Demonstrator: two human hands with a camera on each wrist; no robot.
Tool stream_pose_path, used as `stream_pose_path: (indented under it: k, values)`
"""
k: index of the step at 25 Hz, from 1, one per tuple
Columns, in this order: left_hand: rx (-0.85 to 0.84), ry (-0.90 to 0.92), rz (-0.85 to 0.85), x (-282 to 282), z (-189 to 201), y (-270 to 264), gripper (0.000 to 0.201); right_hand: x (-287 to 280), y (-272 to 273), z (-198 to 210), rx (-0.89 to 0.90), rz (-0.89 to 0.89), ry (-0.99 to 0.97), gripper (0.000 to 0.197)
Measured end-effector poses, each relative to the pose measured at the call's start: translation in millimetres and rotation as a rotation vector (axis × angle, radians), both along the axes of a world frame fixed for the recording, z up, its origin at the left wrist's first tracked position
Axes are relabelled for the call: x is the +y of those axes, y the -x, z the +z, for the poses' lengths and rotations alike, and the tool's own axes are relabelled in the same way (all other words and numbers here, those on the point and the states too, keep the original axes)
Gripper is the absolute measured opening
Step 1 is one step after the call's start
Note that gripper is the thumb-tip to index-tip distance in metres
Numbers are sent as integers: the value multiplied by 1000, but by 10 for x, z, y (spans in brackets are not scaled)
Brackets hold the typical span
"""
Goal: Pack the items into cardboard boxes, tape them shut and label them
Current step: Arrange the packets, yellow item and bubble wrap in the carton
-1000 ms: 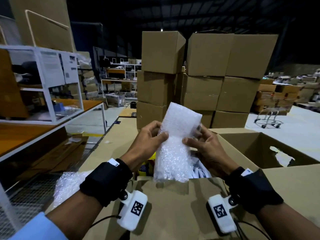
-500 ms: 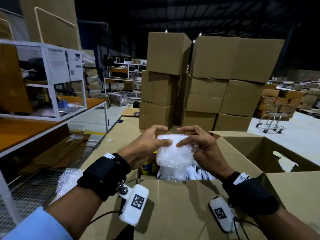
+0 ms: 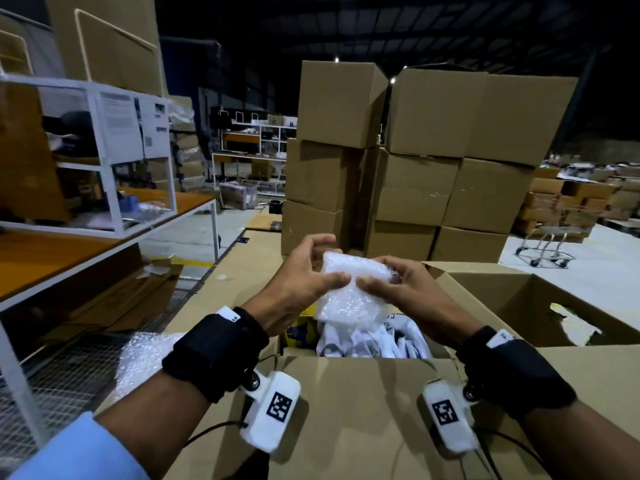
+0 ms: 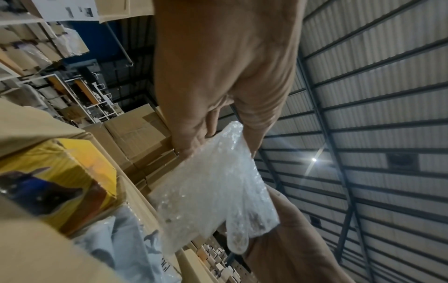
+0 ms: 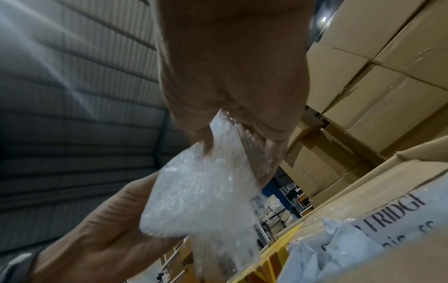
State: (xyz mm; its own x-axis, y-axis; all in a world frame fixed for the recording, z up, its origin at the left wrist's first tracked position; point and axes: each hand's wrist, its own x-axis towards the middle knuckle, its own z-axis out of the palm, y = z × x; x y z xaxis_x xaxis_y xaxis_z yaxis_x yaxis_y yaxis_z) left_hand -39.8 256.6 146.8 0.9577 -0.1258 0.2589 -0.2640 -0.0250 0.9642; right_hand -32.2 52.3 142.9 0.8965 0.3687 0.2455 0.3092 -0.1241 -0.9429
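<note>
Head view first: a folded piece of bubble wrap (image 3: 349, 292) is held up just above the open cardboard box (image 3: 346, 403), between both hands. The left hand (image 3: 301, 285) pinches its left edge with thumb in front and fingers curled over the top; the right hand (image 3: 401, 292) grips its right edge the same way, thumb tips nearly meeting across the front of the wrap. From the left wrist camera the wrap (image 4: 218, 183) hangs down from the left hand's fingers (image 4: 194, 137), and from the right wrist camera it (image 5: 201, 191) is clamped between the right hand's fingers (image 5: 271, 151) and thumb.

Directly under the wrap, inside the box, lie white plastic mailer bags (image 3: 374, 341) with dark lettering, and at the box's left inner wall stands a yellow carton (image 3: 301, 327). The box flaps stand open, the near one facing the camera. To the right of the box sits a second open cardboard box (image 3: 540, 306). Left of the box, below its rim, more loose bubble wrap (image 3: 145, 358) rests on a wire mesh. Behind the box rises a stack of closed cardboard boxes (image 3: 415, 161). Further left of the box is a surface with an orange top (image 3: 52, 251) carrying a white frame shelf (image 3: 104, 161). Far right of the stack, a shopping trolley (image 3: 550, 237) stands on the floor.
</note>
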Motion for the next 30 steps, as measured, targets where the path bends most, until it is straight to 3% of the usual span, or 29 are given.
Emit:
stream_pose_path:
  k: [5,11,14,16,20,23,26,28,30]
  values:
    - [92,-105,-120,85,-62,2,40,41,-61,-11,-132,-104,5,24]
    - [-397,-634,184,284,-227,-123,27,90,-86,88,-252,10,479,29]
    - [-563,-677,211,399,-407,-146,32,229,-105,-21,-449,11,698,45]
    - [-519,-665,190,494,-506,-138,34,309,-101,-155,-555,19,765,41]
    - [-287,-707,165,639,-707,-109,39,363,-84,-275,-591,-39,776,41]
    - [-300,-788,228,691,-810,-132,34,436,-16,-359,-631,-57,792,52]
    - [-307,-849,186,676,-810,-165,50,522,51,-452,-618,-109,785,59]
    - [-290,-828,239,686,-776,-180,57,564,90,-510,-570,-126,728,57]
    - [-268,-771,326,722,-713,-171,58,597,134,-578,-544,-123,828,60]
